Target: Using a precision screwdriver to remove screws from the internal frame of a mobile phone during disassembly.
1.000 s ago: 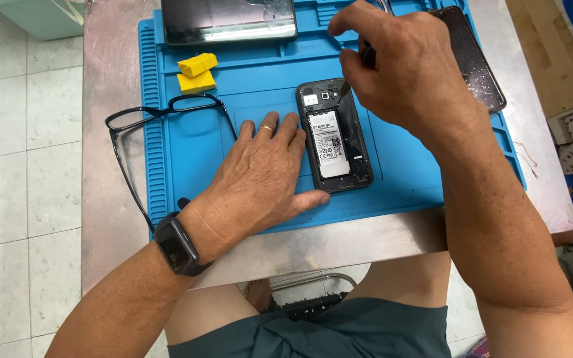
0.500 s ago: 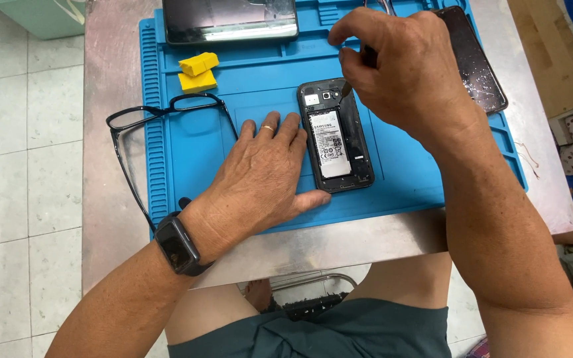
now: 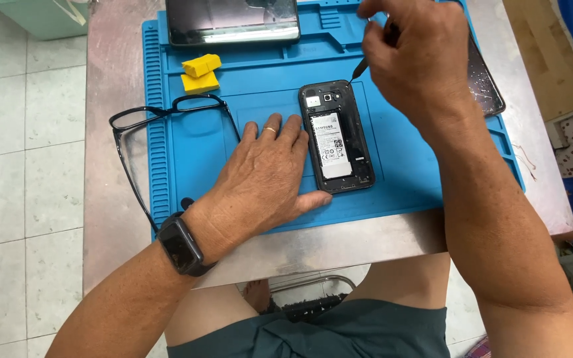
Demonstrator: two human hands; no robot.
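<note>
Head view looks down on a metal desk (image 3: 121, 79) covered by a blue work mat (image 3: 266, 86), and near the mat's middle lies an opened phone (image 3: 337, 136) with its back cover off and its pale battery showing. Its long axis runs almost straight away from the person, leaning slightly to the left at the far end; the camera end points away, toward the top of the mat, and the connector end points back at the person's lap. Left hand (image 3: 260, 179) lies flat and open on the mat, palm down, fingers spread, its fingertips along the phone's left edge and the thumb reaching under the phone's near end; it grasps nothing. A dark watch (image 3: 180, 244) sits on that wrist. Right hand (image 3: 419, 56) hovers over the phone's far right corner, fingers pinched on a thin dark tool (image 3: 361, 66) whose tip comes down just at that corner. Black-framed glasses (image 3: 167, 126) rest on the mat's left side, two yellow blocks (image 3: 200, 73) beyond them. A dark tablet (image 3: 233, 21) lies along the far edge, and a cracked dark panel (image 3: 484, 83) lies under the right forearm.
</note>
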